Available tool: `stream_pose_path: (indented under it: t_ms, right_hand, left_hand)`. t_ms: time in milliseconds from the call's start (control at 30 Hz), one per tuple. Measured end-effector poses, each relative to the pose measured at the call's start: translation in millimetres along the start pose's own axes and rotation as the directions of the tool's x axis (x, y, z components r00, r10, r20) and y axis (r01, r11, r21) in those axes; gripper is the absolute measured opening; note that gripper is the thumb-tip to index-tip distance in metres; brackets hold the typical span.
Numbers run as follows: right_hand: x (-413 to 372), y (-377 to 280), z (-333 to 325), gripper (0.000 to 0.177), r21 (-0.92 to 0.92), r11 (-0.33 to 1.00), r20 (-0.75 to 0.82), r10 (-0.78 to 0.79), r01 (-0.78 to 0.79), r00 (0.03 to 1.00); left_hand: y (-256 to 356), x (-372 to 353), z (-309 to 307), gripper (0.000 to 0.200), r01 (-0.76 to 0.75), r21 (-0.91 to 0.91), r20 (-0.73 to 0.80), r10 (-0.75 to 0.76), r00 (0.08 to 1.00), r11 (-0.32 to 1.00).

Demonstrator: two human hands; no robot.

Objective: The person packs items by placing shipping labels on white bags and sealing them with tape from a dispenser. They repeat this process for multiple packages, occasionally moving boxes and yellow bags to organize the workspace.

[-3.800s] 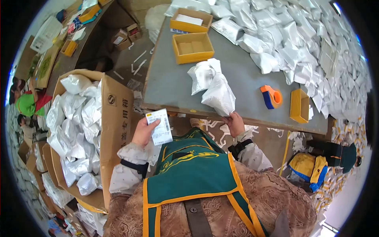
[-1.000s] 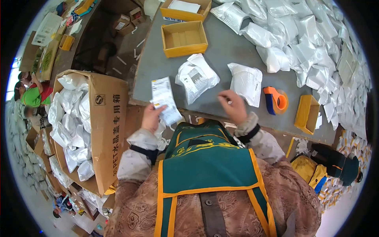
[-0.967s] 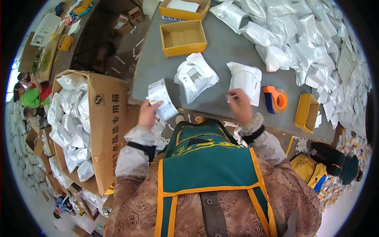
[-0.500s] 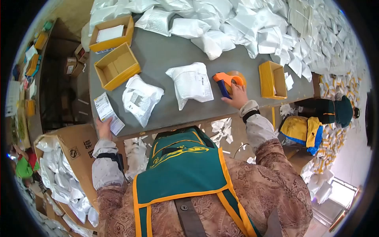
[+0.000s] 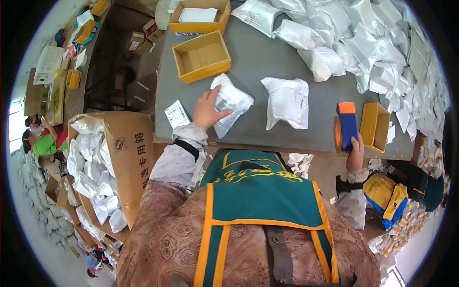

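Observation:
My left hand [image 5: 207, 109] is on the left side of a silver padded mailer [image 5: 233, 106], thumb and fingers closed on its wrapping. Just left of that hand, a printed label sheet [image 5: 177, 114] lies on the table. My right hand [image 5: 355, 152] grips an orange and blue tape dispenser [image 5: 347, 123] at the table's front edge, with a brown tape roll [image 5: 337, 134] on its left side. Between the two hands lies a second silver mailer [image 5: 288, 103] with a label on its right side.
Yellow cardboard boxes [image 5: 202, 56] stand at the back left, one holding white papers [image 5: 197, 15]. Another small yellow box [image 5: 375, 127] is beside the dispenser. Mailers [image 5: 334, 40] pile up at the back right. A large carton [image 5: 129, 167] full of mailers stands left of the table.
My left hand has let go of the label sheet, now on the table, and moved onto the mailer. My right hand has lifted the tape dispenser and brought it rightward to the front edge.

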State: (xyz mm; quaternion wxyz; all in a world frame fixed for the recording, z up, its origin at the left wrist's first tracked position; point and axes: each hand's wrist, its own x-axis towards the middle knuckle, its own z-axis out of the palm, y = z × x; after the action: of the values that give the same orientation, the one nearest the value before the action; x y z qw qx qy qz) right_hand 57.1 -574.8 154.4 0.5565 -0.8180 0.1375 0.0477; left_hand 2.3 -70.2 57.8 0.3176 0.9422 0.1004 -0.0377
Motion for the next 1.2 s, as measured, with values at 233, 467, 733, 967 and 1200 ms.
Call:
stream_pose_path:
  t_ms: [233, 467, 733, 967, 1200]
  right_hand:
    - [-107, -33, 115, 0.053, 0.336, 0.871, 0.468, 0.175, -0.358, 0.866]
    - [-160, -24, 179, 0.053, 0.316, 0.848, 0.601, 0.168, -0.426, 0.782]
    - [-193, -42, 198, 0.042, 0.128, 0.967, 0.691, 0.072, -0.22, 0.719]
    - [-209, -68, 198, 0.047, 0.002, 0.876, 0.676, -0.358, 0.483, 0.645]
    - [-219, -77, 195, 0.05, -0.071, 0.76, 0.681, -0.436, 0.646, 0.589]
  left_hand:
    - [11, -39, 1, 0.085, -0.201, 0.132, -0.077, 0.212, 0.974, 0.971]
    - [11, -70, -31, 0.033, 0.121, -0.789, 0.295, 0.199, 0.935, 0.602]
    - [33, -105, -69, 0.021, 0.698, -0.715, 0.673, 0.235, 0.701, -0.037]
    - [15, -109, -72, 0.023, 0.453, -0.888, 0.458, 0.254, 0.852, 0.081]
    - [27, -98, -67, 0.029, 0.589, -0.773, 0.635, 0.296, 0.714, 0.236]
